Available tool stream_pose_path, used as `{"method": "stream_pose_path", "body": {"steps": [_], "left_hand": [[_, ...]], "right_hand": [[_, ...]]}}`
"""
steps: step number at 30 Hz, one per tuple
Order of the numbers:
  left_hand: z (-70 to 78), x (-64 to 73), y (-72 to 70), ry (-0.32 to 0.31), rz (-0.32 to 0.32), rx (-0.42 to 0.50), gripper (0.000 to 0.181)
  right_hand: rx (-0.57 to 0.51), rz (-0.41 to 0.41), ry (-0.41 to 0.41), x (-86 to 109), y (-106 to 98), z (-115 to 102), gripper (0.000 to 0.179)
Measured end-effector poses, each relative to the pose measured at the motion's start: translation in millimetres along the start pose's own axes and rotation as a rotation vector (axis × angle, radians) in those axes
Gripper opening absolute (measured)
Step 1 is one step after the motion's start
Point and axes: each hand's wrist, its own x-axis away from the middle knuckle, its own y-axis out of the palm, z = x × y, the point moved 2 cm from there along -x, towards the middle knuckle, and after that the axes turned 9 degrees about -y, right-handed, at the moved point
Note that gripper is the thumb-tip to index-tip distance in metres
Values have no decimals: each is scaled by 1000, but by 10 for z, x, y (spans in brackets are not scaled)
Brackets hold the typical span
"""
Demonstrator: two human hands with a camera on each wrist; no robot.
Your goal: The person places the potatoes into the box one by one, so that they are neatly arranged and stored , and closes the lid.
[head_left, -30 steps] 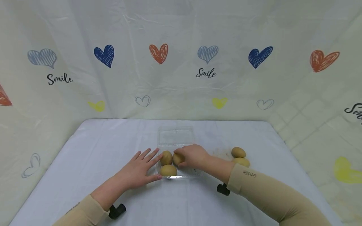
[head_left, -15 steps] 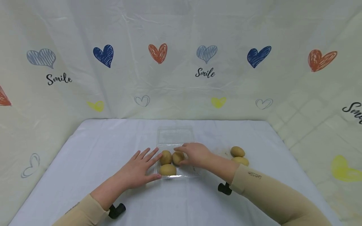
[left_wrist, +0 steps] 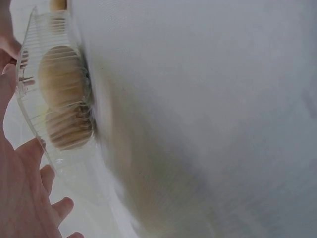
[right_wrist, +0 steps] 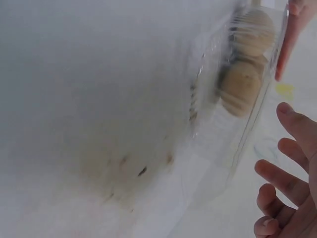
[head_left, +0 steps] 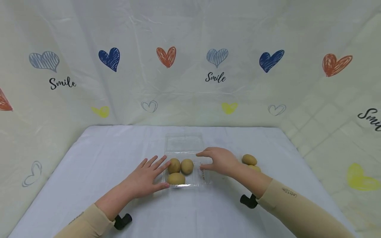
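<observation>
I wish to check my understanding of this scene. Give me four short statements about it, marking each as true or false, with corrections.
1. Three potatoes lie in the clear box. True.
2. The box is closed. False: its lid is folded back at the far side.
3. Both hands grip potatoes. False: the left hand is spread at the box's left edge; the right hand holds nothing.
4. Two more potatoes lie on the white cloth, right of the box. True.

"Smile" [head_left: 215, 77] stood on the backdrop [head_left: 190, 96] — twice whole, once cut off at right — and both sleeves [head_left: 306, 208] bore illegible lettering [head_left: 289, 192].
</observation>
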Motion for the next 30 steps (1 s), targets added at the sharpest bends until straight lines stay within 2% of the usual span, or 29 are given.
{"method": "stream_pose_path", "body": {"steps": [6,13,20,24,30], "left_hand": [[21,5,-7,-4,-32,8,84],[38,8,-48,-12,-26,11,82],[8,8,-16,-12,-17,21,83],[-9,3,-2,-11,-12,21,82],[-13,-4,6,-1,-4,23,83]], "right_hand": [[-30,34,90,354,-85,245,48],[-56,46,204,786,-101,626,47],[-129,60,267,1182,-164,883,49],[-139,62,274,1328,-188,950,49],[-110,37,293,1397,-156,996,48]]}}
